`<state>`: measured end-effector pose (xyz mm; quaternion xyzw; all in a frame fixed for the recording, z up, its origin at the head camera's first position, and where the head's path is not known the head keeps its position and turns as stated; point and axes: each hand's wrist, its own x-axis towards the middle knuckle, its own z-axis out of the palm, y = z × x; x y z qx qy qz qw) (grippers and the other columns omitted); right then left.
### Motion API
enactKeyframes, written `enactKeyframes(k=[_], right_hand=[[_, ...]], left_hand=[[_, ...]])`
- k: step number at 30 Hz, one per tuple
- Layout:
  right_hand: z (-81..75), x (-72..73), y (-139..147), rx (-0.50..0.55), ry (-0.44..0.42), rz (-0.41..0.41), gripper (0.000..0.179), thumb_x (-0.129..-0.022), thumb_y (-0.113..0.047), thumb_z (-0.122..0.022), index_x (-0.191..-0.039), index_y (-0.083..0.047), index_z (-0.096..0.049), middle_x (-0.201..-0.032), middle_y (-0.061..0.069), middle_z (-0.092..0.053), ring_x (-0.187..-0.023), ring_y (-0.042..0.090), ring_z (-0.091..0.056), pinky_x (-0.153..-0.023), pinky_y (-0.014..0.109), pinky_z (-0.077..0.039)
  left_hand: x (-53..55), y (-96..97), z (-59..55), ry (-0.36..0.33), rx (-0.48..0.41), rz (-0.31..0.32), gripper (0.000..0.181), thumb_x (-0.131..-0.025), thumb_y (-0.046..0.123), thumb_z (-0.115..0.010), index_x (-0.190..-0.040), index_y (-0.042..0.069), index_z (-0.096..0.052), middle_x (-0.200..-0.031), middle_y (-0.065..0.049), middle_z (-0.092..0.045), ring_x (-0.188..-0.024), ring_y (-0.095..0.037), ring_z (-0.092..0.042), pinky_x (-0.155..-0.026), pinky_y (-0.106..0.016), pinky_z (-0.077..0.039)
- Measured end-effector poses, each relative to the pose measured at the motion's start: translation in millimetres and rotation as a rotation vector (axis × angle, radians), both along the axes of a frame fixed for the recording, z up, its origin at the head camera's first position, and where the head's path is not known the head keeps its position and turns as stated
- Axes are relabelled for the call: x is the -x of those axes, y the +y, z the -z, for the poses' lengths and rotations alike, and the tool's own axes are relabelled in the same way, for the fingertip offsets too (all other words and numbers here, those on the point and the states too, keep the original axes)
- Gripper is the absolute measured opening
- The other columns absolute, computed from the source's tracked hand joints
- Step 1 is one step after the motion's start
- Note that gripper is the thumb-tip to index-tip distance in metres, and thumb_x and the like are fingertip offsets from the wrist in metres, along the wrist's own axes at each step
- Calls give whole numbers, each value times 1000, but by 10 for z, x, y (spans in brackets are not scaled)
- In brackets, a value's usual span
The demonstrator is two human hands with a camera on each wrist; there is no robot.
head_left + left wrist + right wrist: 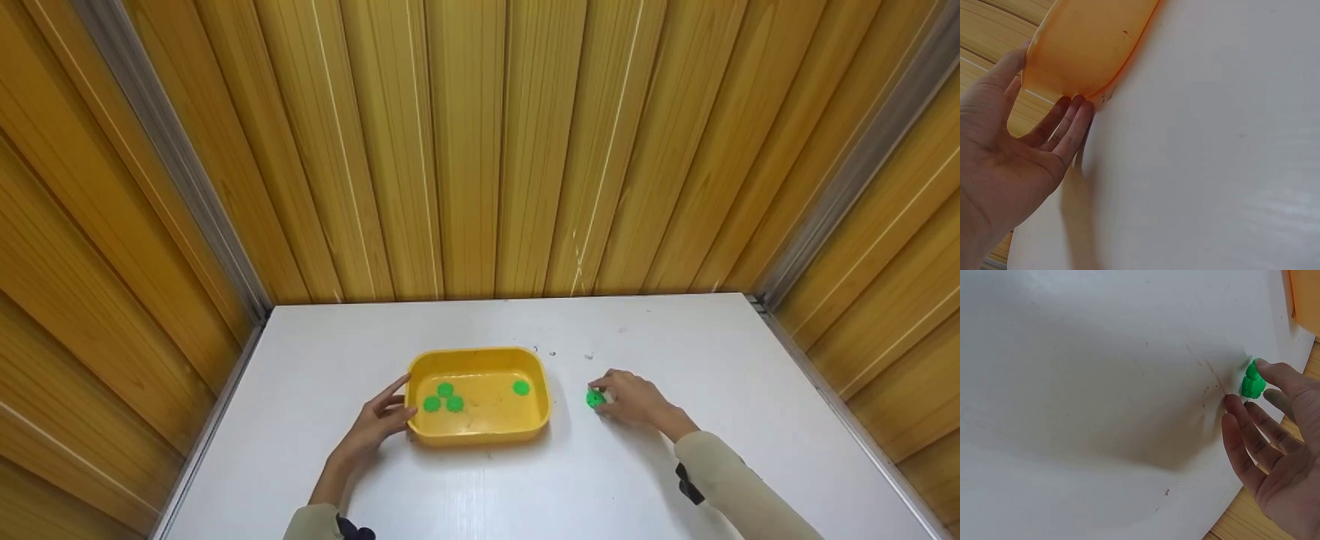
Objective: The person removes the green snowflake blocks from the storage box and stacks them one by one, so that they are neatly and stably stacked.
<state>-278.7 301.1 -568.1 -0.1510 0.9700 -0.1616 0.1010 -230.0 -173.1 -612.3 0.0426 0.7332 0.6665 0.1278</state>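
A yellow plastic tub [480, 436] with rounded corners stands on the white table. My left hand [376, 424] holds its left side. In the left wrist view, the thumb reaches over the rim while fingertips [1076, 101] touch the outer wall. Several small green scalloped discs lie inside, with one disc [521, 388] toward the right and the others, including this disc [445, 389], grouped on the left. To the right of the tub, my right hand [634, 397] pinches a green scalloped piece [1253, 381] at the tabletop; its other fingers are spread. Dark dots mark this piece [595, 398].
The white table [480, 495] has small marks on its surface behind and right of the tub. Yellow wood-look panels [465, 150] enclose the back and both sides, with grey metal strips [187, 157] at the corners.
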Motion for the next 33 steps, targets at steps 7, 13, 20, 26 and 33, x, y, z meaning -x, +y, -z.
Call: enactKeyframes(k=[7,13,20,26,33], right_hand=[[11,23,-61,-14,18,-2,41,-86,-19,-83,-123,-7,-73,-113,9,-70,-92,18,-60,-90,46,-59],[40,23,-81,-19,34,-6,36,-85,-18,-83,-119,-7,-75,-110,8,-69,-89,17,-58,-89,46,-59],[74,31,-82,-24,46,-20,32,-86,-18,-82,-116,-9,-77,-110,7,-67,-87,17,-56,-86,45,-58],[79,35,-75,-22,49,-22,30,-87,-17,-81,-116,-10,-77,-110,6,-68,-88,16,-56,-86,45,-58],[85,35,-61,-25,51,-16,30,-87,-16,-81,-116,-10,-77,-110,7,-67,-90,17,-57,-87,46,-58]], left_hand=[[-5,-1,-3,2,-6,7,68,-100,24,-66,-160,20,-35,-147,-28,-44,-120,-24,-61,-101,-37,-59],[6,11,-7,-9,1,-5,66,-101,24,-66,-160,22,-36,-148,-27,-45,-120,-23,-61,-101,-37,-58],[-2,11,-10,-4,6,-10,66,-100,25,-66,-160,22,-37,-148,-26,-46,-121,-25,-61,-102,-38,-58],[-17,12,-15,6,-5,-4,68,-100,27,-68,-160,22,-36,-148,-27,-46,-122,-27,-61,-102,-38,-58],[-22,20,-29,2,-7,-3,68,-100,27,-67,-160,21,-35,-149,-26,-46,-122,-25,-61,-102,-38,-58]])
